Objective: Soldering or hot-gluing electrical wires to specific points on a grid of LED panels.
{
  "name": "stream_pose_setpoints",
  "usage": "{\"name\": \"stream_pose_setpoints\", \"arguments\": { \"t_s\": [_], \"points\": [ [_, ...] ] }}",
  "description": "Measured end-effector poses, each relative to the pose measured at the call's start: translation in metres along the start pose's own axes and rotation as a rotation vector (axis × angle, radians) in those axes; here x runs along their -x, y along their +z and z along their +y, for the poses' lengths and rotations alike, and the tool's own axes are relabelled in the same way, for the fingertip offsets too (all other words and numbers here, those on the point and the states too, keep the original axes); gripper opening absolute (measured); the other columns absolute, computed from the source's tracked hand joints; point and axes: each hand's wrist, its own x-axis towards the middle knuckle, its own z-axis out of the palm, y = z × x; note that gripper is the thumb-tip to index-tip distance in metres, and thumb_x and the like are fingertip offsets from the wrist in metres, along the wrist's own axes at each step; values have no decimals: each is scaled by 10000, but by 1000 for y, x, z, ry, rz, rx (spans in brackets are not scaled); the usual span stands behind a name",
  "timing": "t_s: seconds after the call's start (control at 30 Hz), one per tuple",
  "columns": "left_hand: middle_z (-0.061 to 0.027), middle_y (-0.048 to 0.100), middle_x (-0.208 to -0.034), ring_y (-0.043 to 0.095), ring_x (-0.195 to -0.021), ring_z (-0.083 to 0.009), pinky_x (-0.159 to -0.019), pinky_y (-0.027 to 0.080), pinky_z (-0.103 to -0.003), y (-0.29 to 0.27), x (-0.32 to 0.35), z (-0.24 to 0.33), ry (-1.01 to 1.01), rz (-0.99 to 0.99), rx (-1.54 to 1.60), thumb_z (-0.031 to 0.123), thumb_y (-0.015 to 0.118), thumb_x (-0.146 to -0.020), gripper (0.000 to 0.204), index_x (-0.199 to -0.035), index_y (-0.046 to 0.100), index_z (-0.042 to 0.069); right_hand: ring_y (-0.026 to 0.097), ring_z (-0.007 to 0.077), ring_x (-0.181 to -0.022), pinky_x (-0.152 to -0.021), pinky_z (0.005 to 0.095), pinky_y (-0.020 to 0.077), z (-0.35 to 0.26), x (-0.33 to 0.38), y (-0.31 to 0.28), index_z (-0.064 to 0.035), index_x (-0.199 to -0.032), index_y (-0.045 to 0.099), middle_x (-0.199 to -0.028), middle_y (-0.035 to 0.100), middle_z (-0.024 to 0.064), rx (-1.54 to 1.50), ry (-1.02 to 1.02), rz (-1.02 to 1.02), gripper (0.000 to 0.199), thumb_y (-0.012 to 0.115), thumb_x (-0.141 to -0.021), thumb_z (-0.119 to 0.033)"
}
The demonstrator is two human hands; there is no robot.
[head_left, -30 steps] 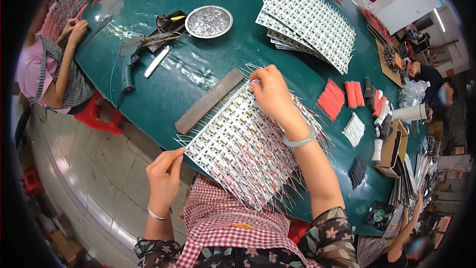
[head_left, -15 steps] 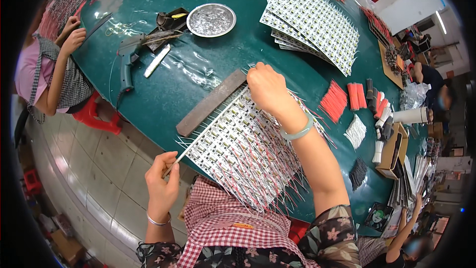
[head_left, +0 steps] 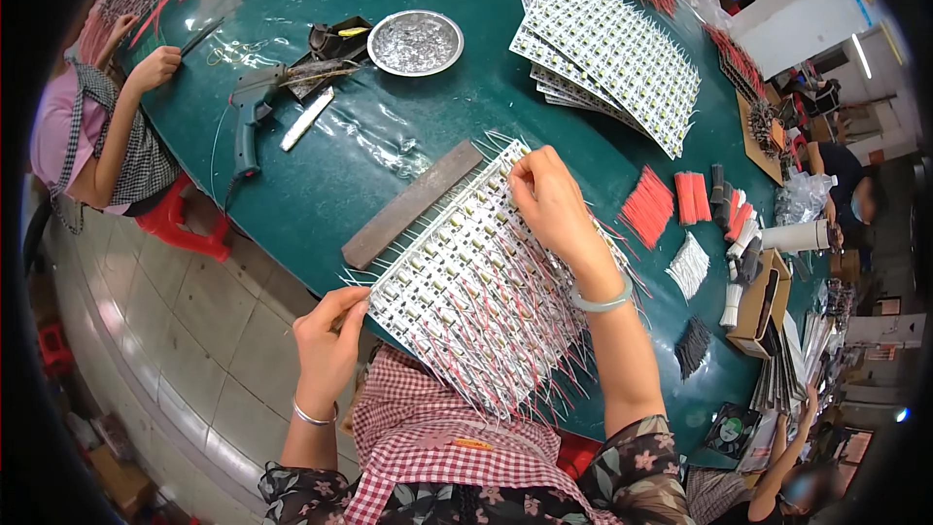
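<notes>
Left hand (head_left: 328, 348), grip pressed together at circuit board (head_left: 455, 267) corner, right hand (head_left: 552, 202), grip unclear, orange apron patch (head_left: 471, 444) unreadable

Right hand (head_left: 552, 202) drawn back from the end of the flat grey bar (head_left: 413, 204), far corner of the wired circuit-board panel (head_left: 457, 267) uncovered, left hand (head_left: 328, 338) raised to its left corner, co-worker's hands (head_left: 155, 68) spread farther apart.

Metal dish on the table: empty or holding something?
Holding something: small silvery bits lie across the metal dish; how deep they are, I cannot tell.
</notes>
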Motion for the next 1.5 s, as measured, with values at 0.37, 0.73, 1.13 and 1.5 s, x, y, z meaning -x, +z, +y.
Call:
{"name": "stream_pose_setpoints", "arguments": {
  "t_s": [0.37,0.73,1.13,1.5],
  "points": [
    [-50,743,-926,633,-769,-58,-685,495,-202,4,-10,-7,-11,7,34,-55,686,-934,159,-1087,729,-59,659,289,-866,-790,395,534,28,-11,-14,14,-1082,684,-1037,625,168,-70,134,160,174,681,-938,-83],
    [-59,742,-928,643,-761,-57,-678,496,-200,0,-9,-3,-6,-13,-104,-55,704,-916,157,-1073,707,-73,593,380,-1062,-937,450,483,30,-47,2,5,-1040,670,-1072,620,208,-9,166,-40,241,750,-884,-159],
    [-63,749,-884,652,-731,-59,-646,491,-205,10,-13,0,0,0,-84,-55,716,-893,170,-1063,722,-64,611,324,-973,-886,420,502,34,-50,0,-25,-973,711,-969,645,156,-53,175,-88,171,763,-845,-125],
    [-33,733,-866,614,-716,-44,-638,470,-201,10,-10,-1,10,14,-39,-33,726,-901,159,-1057,737,-57,574,289,-960,-852,408,483,28,-56,5,-13,-881,706,-920,602,130,96,133,-109,146,750,-864,-152]
  ]
}}
